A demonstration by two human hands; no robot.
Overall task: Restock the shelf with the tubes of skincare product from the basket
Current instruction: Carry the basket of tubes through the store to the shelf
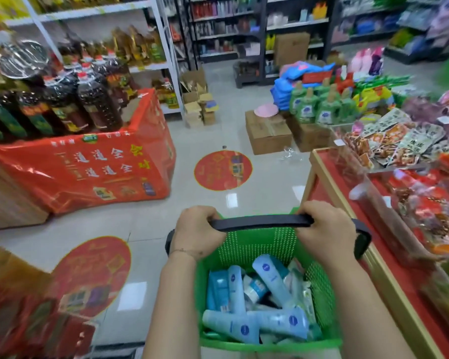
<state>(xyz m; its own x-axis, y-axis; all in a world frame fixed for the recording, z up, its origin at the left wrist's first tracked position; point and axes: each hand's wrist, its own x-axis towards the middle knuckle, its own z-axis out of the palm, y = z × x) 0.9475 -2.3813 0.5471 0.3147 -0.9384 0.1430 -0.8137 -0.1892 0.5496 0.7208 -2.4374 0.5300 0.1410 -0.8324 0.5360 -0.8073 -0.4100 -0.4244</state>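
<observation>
The shop floor (pixel 151 229) was seen spread ahead, pale and glossy, with round red stickers (pixel 223 170) laid on it. A red-draped display of dark bottles (pixel 94 161) was stood to the left, cardboard boxes (pixel 268 133) were stacked ahead on the right, and a red bench (pixel 347 203) heaped with snack packets was set close along the right side. Dark shelves (pixel 226 35) of bottles and toiletries were ranged at the far end; which one was due for restocking could not be told.

The green basket (pixel 257 244) was carried low in front of the body, just beside the bench edge. The step in hand was judged to be the carrying of the basket toward the shelves. It would be done best with the basket kept level and drawn a little leftward, so that the bench corner was cleared, and the boxes ahead would need to be skirted.

The pale blue tubes (pixel 265 301) were all lying loose inside the basket, heaped across one another; none had been shelved.

The black handle (pixel 262 222) was held from above by both hands, forearms stretched forward and wrists bent down. The left hand (pixel 198 233) was closed over the handle's left end, and the right hand (pixel 327 229) over its right, the fingers (pixel 309 211) of each curled fully round the bar.
</observation>
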